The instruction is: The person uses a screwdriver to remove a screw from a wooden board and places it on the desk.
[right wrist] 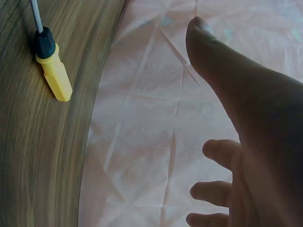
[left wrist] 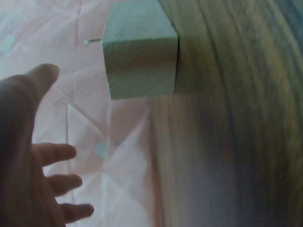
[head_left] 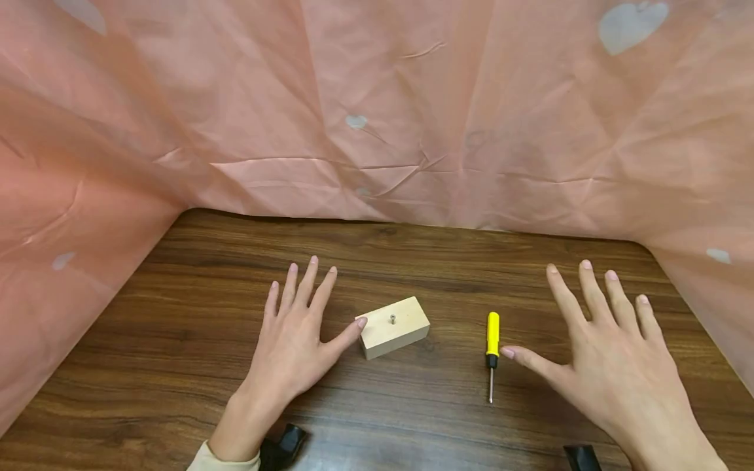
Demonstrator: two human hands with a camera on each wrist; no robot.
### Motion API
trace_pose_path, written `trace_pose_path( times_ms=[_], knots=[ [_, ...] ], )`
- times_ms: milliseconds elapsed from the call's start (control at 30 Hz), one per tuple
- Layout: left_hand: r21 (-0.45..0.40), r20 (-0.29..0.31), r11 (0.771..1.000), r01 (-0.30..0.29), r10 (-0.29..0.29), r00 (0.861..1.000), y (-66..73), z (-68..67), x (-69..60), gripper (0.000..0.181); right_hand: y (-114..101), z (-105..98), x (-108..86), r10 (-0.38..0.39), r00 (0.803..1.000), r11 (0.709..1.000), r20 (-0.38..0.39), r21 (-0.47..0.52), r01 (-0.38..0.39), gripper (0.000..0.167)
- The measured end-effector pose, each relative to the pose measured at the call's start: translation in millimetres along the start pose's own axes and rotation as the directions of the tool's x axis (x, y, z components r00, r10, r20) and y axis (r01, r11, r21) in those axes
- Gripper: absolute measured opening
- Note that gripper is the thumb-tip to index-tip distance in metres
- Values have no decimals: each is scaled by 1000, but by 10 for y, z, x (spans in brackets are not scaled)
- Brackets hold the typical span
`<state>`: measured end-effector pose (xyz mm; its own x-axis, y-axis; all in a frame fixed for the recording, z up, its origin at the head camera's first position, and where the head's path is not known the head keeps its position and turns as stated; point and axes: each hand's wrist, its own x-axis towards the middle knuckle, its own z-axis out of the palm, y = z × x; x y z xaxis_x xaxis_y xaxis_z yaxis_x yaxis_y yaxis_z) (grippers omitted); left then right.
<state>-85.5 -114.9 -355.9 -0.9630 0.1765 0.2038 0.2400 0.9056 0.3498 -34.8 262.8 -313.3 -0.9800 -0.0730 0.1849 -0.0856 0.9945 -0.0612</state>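
A pale wooden block (head_left: 393, 332) lies on the table, with a small screw (head_left: 393, 319) standing up out of its top face. In the left wrist view the screw (left wrist: 93, 41) sticks out from the block (left wrist: 139, 66). My left hand (head_left: 297, 347) is spread beside the block, its thumb tip overlapping the block's left corner in the head view; the left wrist view shows a gap between them. A screwdriver (head_left: 493, 337) with a yellow handle lies to the right of the block, shaft towards me. My right hand (head_left: 618, 360) is spread to its right, holding nothing, thumb near the handle.
The dark wood-grain table (head_left: 194, 340) carries the block and screwdriver. A pink curtain (head_left: 377, 163) with pale hearts hangs along its back and both sides. Black wrist-worn gear (head_left: 288, 445) shows at the bottom edge.
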Motion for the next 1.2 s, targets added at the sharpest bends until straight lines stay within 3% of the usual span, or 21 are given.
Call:
trace_pose_path(
  times_ms=[133, 233, 300, 433, 567, 633, 733, 833, 967, 1033, 1133, 1200],
  knots=[
    [-93, 24, 995, -28, 31, 999, 9, 60, 12, 91, 15, 25, 31, -14, 1000, 999, -22, 35, 15, 113],
    [-250, 31, 967, -42, 52, 998, -16, 132, 26, 89, 26, 58, 75, -13, 998, 996, -55, 84, 17, 104],
    [-380, 57, 925, -29, 54, 997, -46, 191, 36, 87, 30, 94, 107, 2, 996, 995, -89, 102, 7, 99],
    [-603, 159, 795, 57, 49, 986, -116, 318, 54, 87, 28, 201, 175, 58, 988, 989, -143, 146, -37, 85],
    [-701, 210, 705, 109, 57, 976, -163, 424, 65, 88, 19, 326, 223, 143, 984, 958, -104, 263, -111, 73],
    [-722, 210, 683, 113, 61, 976, -179, 463, 67, 87, 14, 399, 243, 175, 981, 937, -82, 319, -140, 67],
    [-733, 203, 671, 111, 60, 977, -201, 506, 64, 83, 7, 522, 267, 189, 978, 915, -90, 376, -142, 59],
    [-730, 198, 674, 115, 47, 979, -217, 528, 58, 80, 7, 642, 288, 177, 978, 904, -112, 411, -117, 52],
    [-715, 183, 690, 112, 31, 983, -223, 551, 63, 71, 39, 770, 321, 221, 972, 841, -80, 521, -149, 46],
    [-705, 172, 701, 105, 26, 985, -222, 557, 68, 66, 63, 830, 327, 268, 963, 775, -25, 600, -200, 44],
    [-693, 160, 715, 96, 22, 987, -221, 560, 71, 61, 88, 901, 326, 361, 931, 635, 65, 714, -296, 42],
    [-692, 156, 716, 96, 19, 988, -224, 556, 68, 61, 85, 926, 322, 400, 911, 571, 98, 751, -332, 40]
  ],
)
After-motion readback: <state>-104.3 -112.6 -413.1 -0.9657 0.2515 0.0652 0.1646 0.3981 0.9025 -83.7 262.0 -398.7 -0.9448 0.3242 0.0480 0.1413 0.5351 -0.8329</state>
